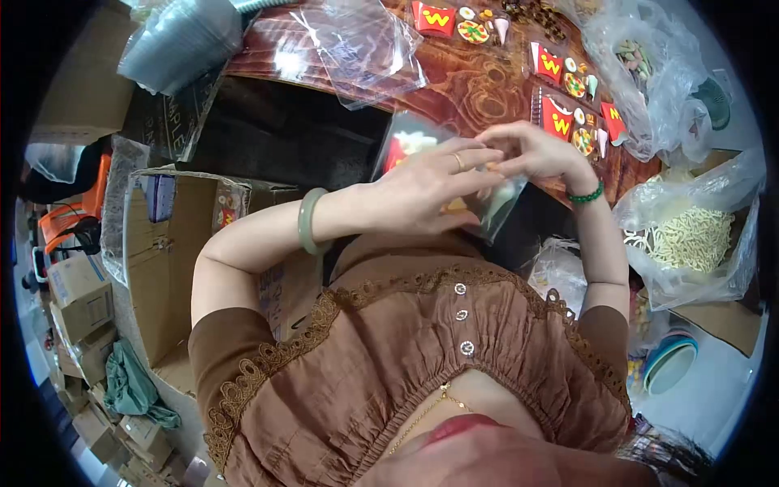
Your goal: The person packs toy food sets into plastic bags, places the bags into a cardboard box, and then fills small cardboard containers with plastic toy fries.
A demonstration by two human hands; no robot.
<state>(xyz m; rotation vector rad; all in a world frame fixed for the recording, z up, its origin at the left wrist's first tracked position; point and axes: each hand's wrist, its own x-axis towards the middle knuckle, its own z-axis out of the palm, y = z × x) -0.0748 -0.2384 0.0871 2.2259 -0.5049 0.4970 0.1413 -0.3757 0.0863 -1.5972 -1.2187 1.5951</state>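
A clear plastic packet (505, 209) with small toy-food pieces, one red and white, hangs just off the table's front edge, between my hands and partly covered by them. My left hand (426, 183), with a ring and a pale green bangle at the wrist, lies across the packet with its fingers curled on it. From the other side, my right hand (540, 154), above a green bead bracelet, bends its fingertips onto the packet's upper edge. Exactly where the fingertips grip is hidden. Similar packets with red "W" fries boxes (434, 19) lie on the wooden table (487, 89).
Flat clear bags (357, 49) and stacked clear containers (182, 49) are at the back left. Bags of small pieces (641, 73) and cream-coloured bits (690, 235) stand right. An open cardboard box (162, 276) is beside my left arm; bowls (672, 364) sit low at right.
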